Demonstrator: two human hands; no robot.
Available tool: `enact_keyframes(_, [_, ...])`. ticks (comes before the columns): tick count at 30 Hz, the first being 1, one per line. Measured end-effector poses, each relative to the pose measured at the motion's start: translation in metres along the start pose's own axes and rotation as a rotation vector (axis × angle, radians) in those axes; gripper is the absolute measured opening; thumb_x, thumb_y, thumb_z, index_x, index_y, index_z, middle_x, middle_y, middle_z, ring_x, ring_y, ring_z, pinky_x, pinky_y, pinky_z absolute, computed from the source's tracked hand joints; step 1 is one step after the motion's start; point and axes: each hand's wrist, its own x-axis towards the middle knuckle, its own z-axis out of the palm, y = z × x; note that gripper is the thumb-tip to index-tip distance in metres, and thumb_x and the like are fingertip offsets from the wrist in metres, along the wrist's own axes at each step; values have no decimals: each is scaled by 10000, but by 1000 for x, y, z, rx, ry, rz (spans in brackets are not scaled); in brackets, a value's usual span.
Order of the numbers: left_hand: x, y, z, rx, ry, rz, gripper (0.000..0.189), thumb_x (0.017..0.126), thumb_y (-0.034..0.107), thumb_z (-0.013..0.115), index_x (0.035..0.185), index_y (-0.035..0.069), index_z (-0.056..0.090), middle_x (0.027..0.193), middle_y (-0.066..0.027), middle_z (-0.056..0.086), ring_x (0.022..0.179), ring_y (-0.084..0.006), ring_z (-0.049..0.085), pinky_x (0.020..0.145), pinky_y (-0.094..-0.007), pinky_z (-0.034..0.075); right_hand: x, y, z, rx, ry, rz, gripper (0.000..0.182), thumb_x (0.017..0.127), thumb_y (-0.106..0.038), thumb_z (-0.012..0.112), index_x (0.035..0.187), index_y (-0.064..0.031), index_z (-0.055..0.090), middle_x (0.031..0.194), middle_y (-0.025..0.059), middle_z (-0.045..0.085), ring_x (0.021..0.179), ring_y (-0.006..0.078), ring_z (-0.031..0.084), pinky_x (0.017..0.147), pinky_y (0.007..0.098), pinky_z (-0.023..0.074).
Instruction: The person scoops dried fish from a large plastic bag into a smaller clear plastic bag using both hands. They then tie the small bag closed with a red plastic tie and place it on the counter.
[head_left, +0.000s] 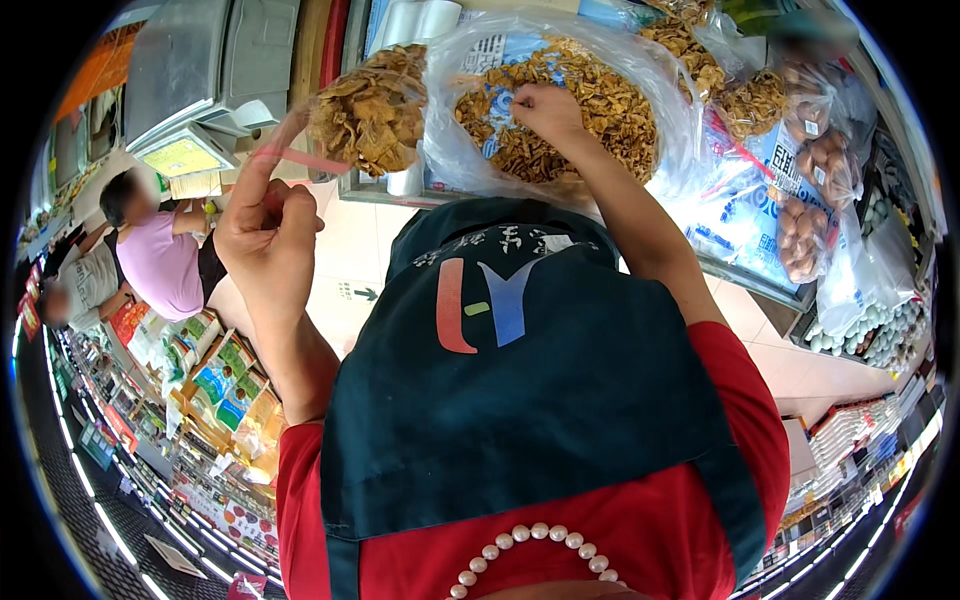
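Observation:
My left hand (274, 232) is raised at the left, its index finger stretched towards a clear plastic bag of large dried brown slices (371, 112). Film from this bag and a pink strip (304, 159) lie over that finger, while the other fingers curl in; their grip is partly hidden. Beside that bag, a large clear bag (675, 142) lies wide open, with small dried brown pieces (615, 112) spread inside over blue-and-white printed packaging. Over these pieces is my right hand (551, 112), its fingers curled; whether anything is between them cannot be told.
Right of the large bag are smaller bags of dried pieces (752, 105) and bags of brown eggs (801, 232). Pale eggs (862, 326) fill a crate lower right. White plastic rolls (420, 22) stand at the table's back left. Two people (161, 255) are at the far left beside packaged goods.

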Motion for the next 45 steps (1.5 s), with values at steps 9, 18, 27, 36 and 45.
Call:
enact_keyframes(9, [-1, -5, 0, -54, -9, -20, 531, 785, -98, 479, 1304, -30, 571, 1292, -147, 621, 549, 25, 470, 516, -130, 427, 41, -10, 6, 150, -29, 72, 326, 890, -288, 653, 1177, -136, 637, 1081, 93, 680, 1014, 268, 644, 818, 407, 529])
enact_keyframes(18, [-3, 22, 10, -176, -81, -86, 513, 791, -105, 494, 1298, -55, 558, 1240, -174, 638, 541, 5, 495, 483, -146, 426, 46, -21, -3, -124, 14, -102, 235, 901, -236, 645, 1112, -132, 632, 949, 60, 685, 852, 212, 654, 726, 378, 534])
enact_keyframes(27, [28, 6, 81, -92, -485, -131, 579, 784, -30, 485, 1345, 85, 572, 615, 11, 574, 517, -24, 503, 489, -189, 391, -49, 46, -53, 1490, 91, 150, 239, 860, -101, 567, 1084, -22, 595, 950, 108, 654, 893, 231, 644, 740, 343, 509])
enact_keyframes(36, [47, -78, 183, -34, -552, -35, 504, 764, 80, 607, 1266, 35, 597, 679, -122, 622, 582, -191, 577, 584, -338, 464, -126, -21, -107, 1661, 103, 109, 185, 887, -97, 563, 1027, 1, 633, 988, 125, 661, 923, 257, 649, 819, 354, 517])
enact_keyframes(45, [37, -71, 180, 40, -525, 147, 570, 747, 82, 622, 1309, 4, 560, 634, -58, 534, 548, -116, 509, 512, -294, 405, -135, -64, -97, 1741, -74, 42, 336, 944, -160, 482, 1197, 29, 596, 1208, 120, 599, 1134, 213, 550, 955, 406, 481])
